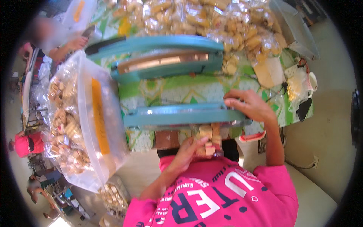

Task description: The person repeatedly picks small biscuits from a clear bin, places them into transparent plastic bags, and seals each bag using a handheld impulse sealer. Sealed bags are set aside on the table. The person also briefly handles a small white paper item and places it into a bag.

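Note:
My left hand (185,152) holds a clear plastic bag of tan block-like pieces (207,140) at the table's near edge, close to my body. The bag's upper end meets the near blue heat sealer (181,116); whether it lies between the sealer's jaws is hidden. At the sealer's right end my right hand (251,106) grips the long arm, which is down, with the thumb and fingers on its top. I cannot make out exactly what the tan pieces are.
A second blue sealer (166,56) stands behind. Filled bags (196,15) heap up at the back. On the left is a translucent bin (109,128) of bags. A red-rimmed handle (252,137) and a white cup (312,81) are on the right. Another person's hand (77,42) shows far left.

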A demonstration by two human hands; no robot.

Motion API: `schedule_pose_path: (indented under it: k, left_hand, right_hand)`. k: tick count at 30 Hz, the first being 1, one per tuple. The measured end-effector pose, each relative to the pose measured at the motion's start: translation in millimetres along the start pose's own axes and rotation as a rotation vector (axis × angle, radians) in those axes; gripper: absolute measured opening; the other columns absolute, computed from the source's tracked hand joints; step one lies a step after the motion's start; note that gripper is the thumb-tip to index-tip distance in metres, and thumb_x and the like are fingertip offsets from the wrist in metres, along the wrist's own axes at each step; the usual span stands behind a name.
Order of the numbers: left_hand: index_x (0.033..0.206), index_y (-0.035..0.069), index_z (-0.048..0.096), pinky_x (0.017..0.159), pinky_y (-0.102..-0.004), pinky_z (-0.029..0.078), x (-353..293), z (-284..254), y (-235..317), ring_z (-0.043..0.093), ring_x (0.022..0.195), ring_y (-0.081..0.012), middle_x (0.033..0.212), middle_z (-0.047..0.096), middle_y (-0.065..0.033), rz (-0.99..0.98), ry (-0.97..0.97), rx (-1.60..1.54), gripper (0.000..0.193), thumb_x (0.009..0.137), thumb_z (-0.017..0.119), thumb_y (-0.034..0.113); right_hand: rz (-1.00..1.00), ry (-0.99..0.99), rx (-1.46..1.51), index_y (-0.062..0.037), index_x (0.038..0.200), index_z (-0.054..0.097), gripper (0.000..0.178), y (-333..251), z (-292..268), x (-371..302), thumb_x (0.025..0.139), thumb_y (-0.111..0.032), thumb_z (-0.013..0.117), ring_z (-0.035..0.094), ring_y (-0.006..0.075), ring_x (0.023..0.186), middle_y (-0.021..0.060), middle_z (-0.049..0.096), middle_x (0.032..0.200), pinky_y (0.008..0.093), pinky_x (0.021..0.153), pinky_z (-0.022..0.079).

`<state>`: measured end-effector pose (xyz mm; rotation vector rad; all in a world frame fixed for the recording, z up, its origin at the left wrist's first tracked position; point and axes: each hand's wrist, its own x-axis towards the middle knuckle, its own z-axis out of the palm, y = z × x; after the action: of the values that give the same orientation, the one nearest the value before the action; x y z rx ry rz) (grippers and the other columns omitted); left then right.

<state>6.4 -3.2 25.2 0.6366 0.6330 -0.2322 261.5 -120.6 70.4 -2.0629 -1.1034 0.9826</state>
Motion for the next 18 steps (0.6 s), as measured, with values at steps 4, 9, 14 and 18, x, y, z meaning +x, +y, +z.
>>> schedule_pose_path:
  k: [4, 9, 14, 18]
  left_hand:
    - [0.129, 0.000, 0.055, 0.094, -0.0372, 0.054, 1, 0, 1, 0.065, 0.109, -0.0245, 0.119, 0.065, -0.0147, -0.051, 0.034, 0.006, 0.043, 0.099, 0.055, 0.031]
    - [0.131, 0.000, 0.052, 0.091, -0.0366, 0.056, 2, -6, 3, 0.066, 0.107, -0.0217, 0.118, 0.066, -0.0141, -0.070, -0.037, 0.007, 0.045, 0.099, 0.057, 0.031]
    - [0.131, -0.001, 0.052, 0.092, -0.0373, 0.056, 6, -13, -2, 0.065, 0.109, -0.0230, 0.118, 0.066, -0.0162, -0.076, -0.051, 0.029, 0.047, 0.099, 0.056, 0.033]
    - [0.127, -0.003, 0.055, 0.088, -0.0350, 0.057, 8, -14, -5, 0.066, 0.106, -0.0208, 0.116, 0.067, -0.0135, -0.055, -0.063, 0.001, 0.049, 0.097, 0.060, 0.035]
  right_hand:
    - [-0.010, -0.007, -0.019, -0.0050, 0.101, 0.069, 0.046, -2, 0, 0, 0.093, -0.048, 0.056, 0.066, 0.0364, 0.088, 0.0183, 0.070, 0.093, 0.0421, 0.078, 0.050]
    - [0.013, -0.054, -0.056, -0.0045, 0.106, 0.068, 0.046, -4, 0, -1, 0.095, -0.047, 0.054, 0.067, 0.0353, 0.090, 0.0162, 0.071, 0.098, 0.0405, 0.080, 0.051]
    - [0.040, -0.086, -0.124, -0.0077, 0.109, 0.068, 0.049, -4, -2, 0, 0.094, -0.052, 0.052, 0.066, 0.0360, 0.092, 0.0168, 0.071, 0.100, 0.0414, 0.081, 0.051]
    - [0.047, -0.098, -0.102, -0.0087, 0.111, 0.068, 0.054, -4, -2, -2, 0.093, -0.057, 0.049, 0.065, 0.0370, 0.095, 0.0180, 0.070, 0.103, 0.0430, 0.085, 0.049]
